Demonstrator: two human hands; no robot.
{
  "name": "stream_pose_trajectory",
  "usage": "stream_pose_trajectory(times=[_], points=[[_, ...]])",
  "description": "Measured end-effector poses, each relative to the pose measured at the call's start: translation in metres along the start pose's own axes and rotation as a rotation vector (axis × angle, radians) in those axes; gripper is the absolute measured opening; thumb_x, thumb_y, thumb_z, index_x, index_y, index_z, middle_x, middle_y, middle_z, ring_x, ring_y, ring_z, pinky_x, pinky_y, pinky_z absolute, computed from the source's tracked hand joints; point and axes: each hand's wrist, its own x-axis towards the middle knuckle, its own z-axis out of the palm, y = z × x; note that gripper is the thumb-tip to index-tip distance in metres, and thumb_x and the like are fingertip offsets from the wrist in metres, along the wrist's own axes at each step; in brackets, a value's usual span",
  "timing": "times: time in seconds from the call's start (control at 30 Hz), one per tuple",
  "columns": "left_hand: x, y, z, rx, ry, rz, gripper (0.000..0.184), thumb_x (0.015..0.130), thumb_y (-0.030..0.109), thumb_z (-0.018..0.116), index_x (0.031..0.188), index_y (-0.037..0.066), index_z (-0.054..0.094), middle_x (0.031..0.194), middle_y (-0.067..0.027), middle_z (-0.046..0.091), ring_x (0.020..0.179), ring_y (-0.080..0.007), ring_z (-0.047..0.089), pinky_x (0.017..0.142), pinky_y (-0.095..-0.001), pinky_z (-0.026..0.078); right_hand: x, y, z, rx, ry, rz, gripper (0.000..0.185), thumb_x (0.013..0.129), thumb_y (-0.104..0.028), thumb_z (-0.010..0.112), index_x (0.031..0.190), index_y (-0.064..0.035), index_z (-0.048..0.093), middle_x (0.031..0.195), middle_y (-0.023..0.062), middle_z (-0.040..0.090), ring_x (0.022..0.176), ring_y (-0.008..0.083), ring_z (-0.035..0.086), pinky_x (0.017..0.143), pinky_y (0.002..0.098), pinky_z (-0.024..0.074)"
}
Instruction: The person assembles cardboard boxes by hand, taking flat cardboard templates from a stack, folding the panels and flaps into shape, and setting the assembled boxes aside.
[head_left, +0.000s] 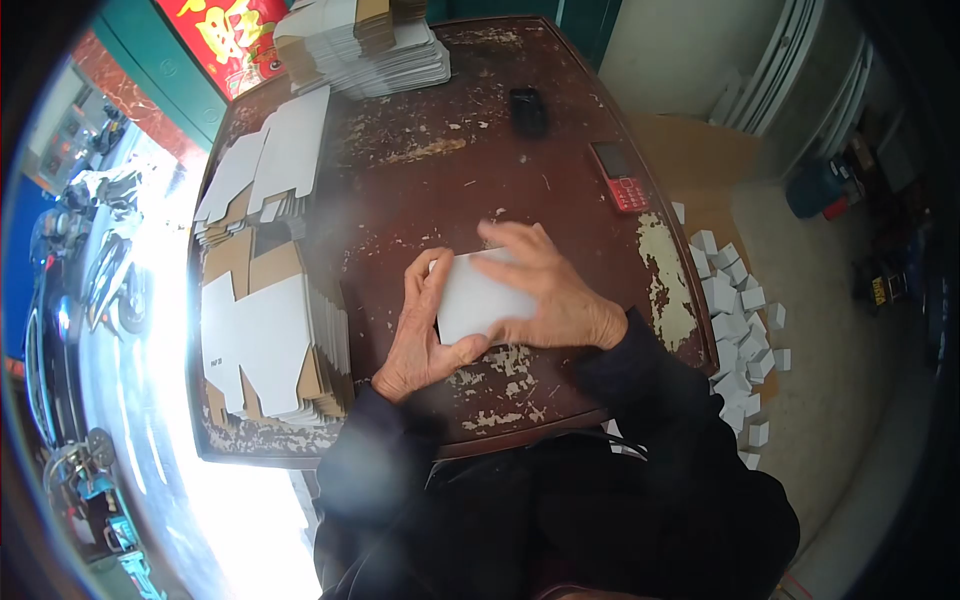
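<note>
A small white carton (484,298) is held between my two hands over the front middle of the worn brown table (420,200). My left hand (418,325) grips its left side, with the thumb along the near edge. On the right side, my right hand (545,285) lies against the carton, its fingers reaching over the top and slightly blurred, its thumb at the near edge. The underside of the carton is hidden. To the left of my left hand stands a stack of flat white and brown carton blanks (255,340).
More flat blanks (290,150) lie at the left, with a tall stack (370,60) at the back. A black object (527,112) and a red phone (620,178) lie toward the right. Many small white boxes (735,325) are heaped on the floor beyond the right edge.
</note>
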Motion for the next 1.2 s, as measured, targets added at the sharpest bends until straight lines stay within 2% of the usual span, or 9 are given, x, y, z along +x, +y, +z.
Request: stream_pose_trajectory(times=[0.13,0.3,0.47,0.67,0.8,0.83,0.97,1.13,1.2], points=[[-0.002,0.001,0.007,-0.031,0.064,-0.063,0.098,0.065,0.043,0.083,0.144,0.007,0.037,0.141,-0.0198,0.030,0.128,-0.0366,0.036,0.106,-0.0463,0.034,-0.002,0.017,0.018,0.577,0.217,0.335,0.071,0.082,-0.031,0.071,0.140,-0.0021,0.043,0.140,0.0195,0.043,0.127,0.0340,0.044,0.106,0.0465,0.0346],[-0.003,-0.004,0.003,0.039,-0.044,-0.105,0.098,0.062,0.030,0.086,0.143,0.010,0.035,0.140,-0.0202,0.027,0.122,-0.0393,0.042,0.098,-0.0476,0.044,-0.001,0.011,0.018,0.746,0.252,0.478,0.069,0.083,-0.014,0.064,0.144,-0.0001,0.036,0.143,0.0210,0.042,0.128,0.0321,0.045,0.105,0.0387,0.0372],[-0.004,-0.003,0.003,0.048,-0.035,-0.098,0.099,0.058,0.029,0.088,0.141,0.012,0.037,0.138,-0.0201,0.028,0.122,-0.0394,0.043,0.097,-0.0477,0.045,-0.001,0.005,0.014,0.928,0.282,0.582,0.071,0.083,-0.005,0.056,0.148,0.0004,0.028,0.143,0.0237,0.041,0.127,0.0317,0.046,0.104,0.0379,0.0385],[-0.006,-0.005,0.005,0.066,-0.036,-0.084,0.106,0.059,0.032,0.088,0.146,0.009,0.031,0.139,-0.0214,0.029,0.121,-0.0405,0.043,0.100,-0.0480,0.042,-0.008,0.011,0.017,1.087,0.269,0.592,0.077,0.083,-0.010,0.060,0.149,0.0009,0.023,0.139,0.0273,0.043,0.126,0.0314,0.046,0.104,0.0375,0.0376],[-0.007,-0.005,0.006,-0.043,0.021,-0.144,0.108,0.067,0.044,0.081,0.151,0.007,0.022,0.147,-0.0215,0.027,0.129,-0.0401,0.036,0.106,-0.0496,0.033,-0.018,0.014,0.024,1.260,0.298,0.619,0.073,0.084,-0.013,0.057,0.148,0.0020,0.026,0.137,0.0252,0.047,0.124,0.0299,0.048,0.103,0.0357,0.0375],[-0.007,-0.004,0.005,-0.042,0.020,-0.142,0.108,0.067,0.044,0.081,0.151,0.007,0.022,0.147,-0.0215,0.027,0.129,-0.0401,0.036,0.106,-0.0496,0.033,-0.018,0.013,0.024,1.259,0.300,0.618,0.073,0.084,-0.013,0.057,0.148,0.0020,0.026,0.137,0.0252,0.047,0.124,0.0299,0.048,0.103,0.0357,0.0375],[-0.007,0.007,0.001,-0.467,0.041,-0.342,0.104,0.077,0.037,0.073,0.152,0.003,0.010,0.151,-0.0247,0.018,0.134,-0.0415,0.030,0.109,-0.0486,0.030,-0.019,0.006,0.027,1.213,0.300,0.638,0.068,0.084,-0.015,0.053,0.146,0.0031,0.030,0.136,0.0213,0.049,0.123,0.0281,0.048,0.103,0.0345,0.0368],[-0.008,0.014,0.012,-0.437,0.111,-0.490,0.102,0.080,0.040,0.067,0.153,0.005,0.005,0.155,-0.0260,0.009,0.140,-0.0418,0.022,0.111,-0.0491,0.027,-0.019,-0.002,0.038,1.271,0.435,0.703,0.065,0.084,-0.014,0.050,0.145,0.0026,0.033,0.136,0.0178,0.050,0.122,0.0258,0.048,0.103,0.0334,0.0360],[-0.007,0.018,0.011,-0.422,0.110,-0.446,0.101,0.080,0.039,0.067,0.153,0.005,0.006,0.156,-0.0264,0.009,0.140,-0.0422,0.022,0.111,-0.0491,0.026,-0.019,-0.008,0.034,1.248,0.451,0.693,0.066,0.084,-0.014,0.050,0.145,0.0022,0.033,0.136,0.0176,0.051,0.123,0.0261,0.048,0.104,0.0337,0.0354]])
